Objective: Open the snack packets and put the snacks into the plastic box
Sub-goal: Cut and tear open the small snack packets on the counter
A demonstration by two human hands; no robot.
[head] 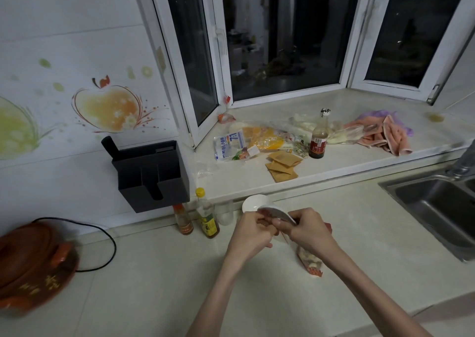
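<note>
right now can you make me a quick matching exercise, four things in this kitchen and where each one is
Things:
1. clay pot
2. dark sauce bottle
3. sink
4. snack packet

Places:
a. right edge of the counter
b. on the counter under the right hand
c. far left of the counter
d. on the window sill

Pairs: 1-c, 2-d, 3-a, 4-b

There are two hands (277,230) and one snack packet (309,261). Three bottles (207,214) stand by the wall. One clay pot (33,262) is there.
</note>
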